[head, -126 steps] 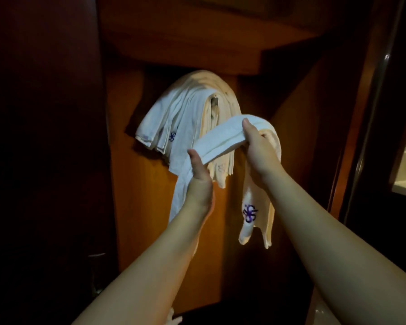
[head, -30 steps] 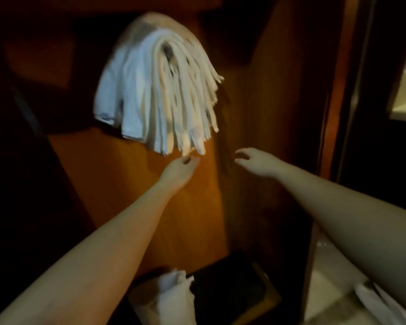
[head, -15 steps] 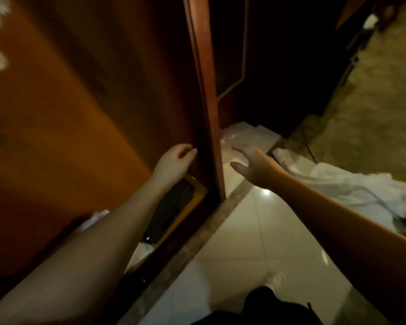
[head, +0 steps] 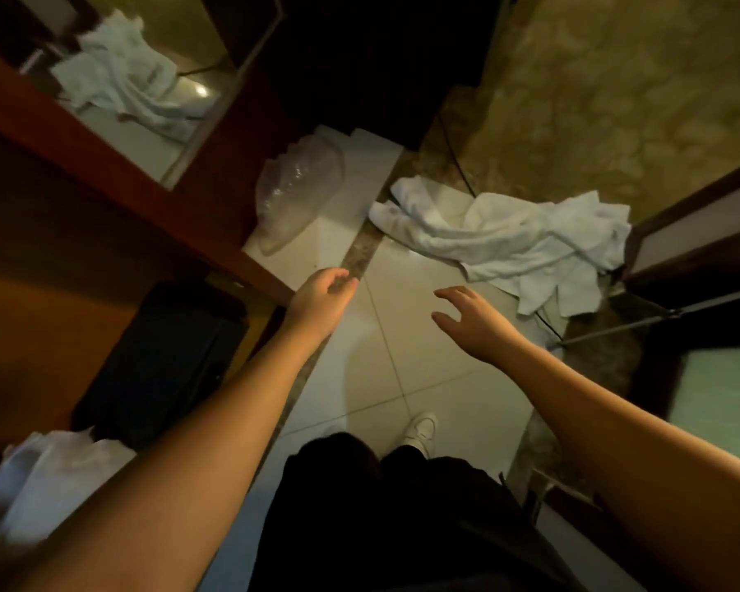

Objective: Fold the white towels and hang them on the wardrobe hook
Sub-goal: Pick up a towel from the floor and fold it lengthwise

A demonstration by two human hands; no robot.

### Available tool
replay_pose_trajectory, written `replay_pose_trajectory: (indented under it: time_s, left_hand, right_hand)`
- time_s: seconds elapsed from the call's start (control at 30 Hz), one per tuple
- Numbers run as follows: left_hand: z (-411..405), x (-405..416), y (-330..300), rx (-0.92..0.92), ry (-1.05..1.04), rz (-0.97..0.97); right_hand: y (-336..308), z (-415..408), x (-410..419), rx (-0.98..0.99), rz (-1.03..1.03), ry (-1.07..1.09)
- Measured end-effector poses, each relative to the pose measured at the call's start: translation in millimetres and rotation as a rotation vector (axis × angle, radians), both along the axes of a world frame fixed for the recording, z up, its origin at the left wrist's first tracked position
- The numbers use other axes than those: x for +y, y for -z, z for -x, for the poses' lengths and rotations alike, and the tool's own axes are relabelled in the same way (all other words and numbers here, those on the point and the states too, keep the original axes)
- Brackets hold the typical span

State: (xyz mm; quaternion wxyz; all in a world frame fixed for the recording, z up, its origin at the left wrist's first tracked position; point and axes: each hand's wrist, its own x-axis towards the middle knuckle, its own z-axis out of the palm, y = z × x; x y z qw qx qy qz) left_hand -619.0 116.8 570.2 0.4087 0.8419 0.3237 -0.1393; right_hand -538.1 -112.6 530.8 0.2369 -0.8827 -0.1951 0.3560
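A heap of crumpled white towels (head: 518,241) lies on the tiled floor at the right, partly on the carpet edge. My right hand (head: 471,320) hovers above the tiles a short way left of the heap, fingers spread and empty. My left hand (head: 323,299) hangs by the wardrobe's wooden edge (head: 116,164), fingers loosely curled, holding nothing. More white cloth (head: 48,476) sits low inside the wardrobe at the lower left. The hook and the hung towels are out of view.
A clear plastic bag (head: 295,194) lies on the tiles beside the wardrobe. A mirror panel (head: 154,83) reflects the towel heap. A dark box (head: 163,361) sits on the wardrobe floor. A black cable (head: 453,155) crosses the carpet. My white shoe (head: 419,429) stands on the tiles.
My view has swung from the towels on the wardrobe hook down and right to the floor. Both hands let go of the hung towel and lowered, empty, toward the towel heap.
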Motion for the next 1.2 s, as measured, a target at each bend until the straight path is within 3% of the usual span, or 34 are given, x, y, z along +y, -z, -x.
replay_pose_trajectory:
  time_s: [0.53,0.7,0.97,1.2]
  left_hand:
    - [-302.8,-9.9,184.9,0.262,0.386,0.058]
    - [-391.6,-16.1,235.7,0.275,0.502,0.039]
    - [-463.0,-62.9,344.4,0.346,0.559,0.121]
    - [-508.8,-114.8,456.7,0.434,0.544,0.130]
  right_hand:
    - [143.7,-207.9,-50.8,0.232,0.268,0.461]
    - [191.8,-277.2,-53.2,0.295,0.246,0.643]
    - [299.5,-359.2,-91.2,0.386,0.217,0.775]
    - [416.9,-409.5,-131.6,0.454,0.230,0.747]
